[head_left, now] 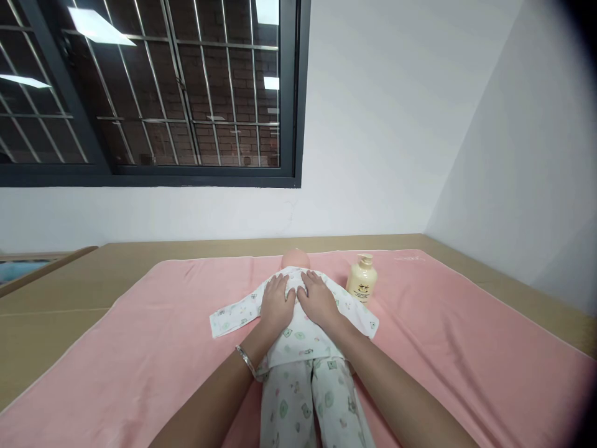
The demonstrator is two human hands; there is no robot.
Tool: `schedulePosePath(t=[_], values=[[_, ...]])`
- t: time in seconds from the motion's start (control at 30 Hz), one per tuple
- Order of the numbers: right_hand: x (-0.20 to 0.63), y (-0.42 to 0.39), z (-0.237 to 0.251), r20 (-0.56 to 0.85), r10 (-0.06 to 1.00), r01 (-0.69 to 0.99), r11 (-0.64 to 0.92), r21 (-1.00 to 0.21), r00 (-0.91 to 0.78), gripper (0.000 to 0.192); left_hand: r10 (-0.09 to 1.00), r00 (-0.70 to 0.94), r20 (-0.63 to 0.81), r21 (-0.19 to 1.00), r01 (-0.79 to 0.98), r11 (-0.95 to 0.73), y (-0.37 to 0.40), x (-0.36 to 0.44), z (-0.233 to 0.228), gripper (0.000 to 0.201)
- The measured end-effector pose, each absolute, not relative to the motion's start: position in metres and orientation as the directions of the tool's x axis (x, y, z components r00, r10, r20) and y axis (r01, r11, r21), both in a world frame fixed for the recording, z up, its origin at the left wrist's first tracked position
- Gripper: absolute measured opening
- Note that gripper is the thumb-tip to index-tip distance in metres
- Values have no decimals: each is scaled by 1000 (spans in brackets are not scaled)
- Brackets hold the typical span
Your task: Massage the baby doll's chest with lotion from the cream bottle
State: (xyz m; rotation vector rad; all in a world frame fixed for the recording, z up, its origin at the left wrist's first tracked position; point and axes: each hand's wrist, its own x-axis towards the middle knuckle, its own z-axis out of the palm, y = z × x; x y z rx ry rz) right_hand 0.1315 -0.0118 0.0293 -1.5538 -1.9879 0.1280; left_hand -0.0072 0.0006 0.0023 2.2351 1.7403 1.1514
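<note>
A: From the head camera, what are the hands doing?

B: Both are lying flat on a doll (298, 323) in the lower middle of the frame. The left hand (277, 303) is resting palm down on the doll's chest, fingers spread and loosely open, gripping nothing. The right hand (317, 300) is lying just beside it, thumbs nearly touching, also open and flat, pressing on the cloth rather than holding it.

A: And the doll itself?

B: It is lying on its back on a pink towel (140, 348), head pointing towards the wall, legs running to the bottom edge. It is wearing white printed pyjamas, with the sleeves spread out to either side.

A: Anything near it?

B: A cream pump bottle (361, 280) is standing upright just right of the doll's shoulder, on the towel. A bracelet (245, 359) is sitting on the left wrist. The towel is covering a tan bench (69, 280), and a barred window (149, 87) is filling the upper left.
</note>
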Motion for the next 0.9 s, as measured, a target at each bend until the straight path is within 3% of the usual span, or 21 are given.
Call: schedulePosePath(t=[0.3, 0.53, 0.73, 0.9], values=[[132, -11, 27, 394, 910, 852, 303, -427, -126, 51, 856, 73, 512, 480, 802, -356, 1, -7, 4, 45], [126, -26, 40, 597, 790, 883, 372, -287, -139, 55, 777, 70, 625, 437, 794, -423, -7, -7, 1, 45], [125, -27, 45, 396, 879, 830, 417, -371, -265, 45, 744, 44, 666, 468, 753, -463, -6, -8, -3, 46], [125, -28, 47, 491, 851, 834, 403, -377, -189, 50, 744, 45, 666, 477, 742, -472, -4, -9, -4, 47]])
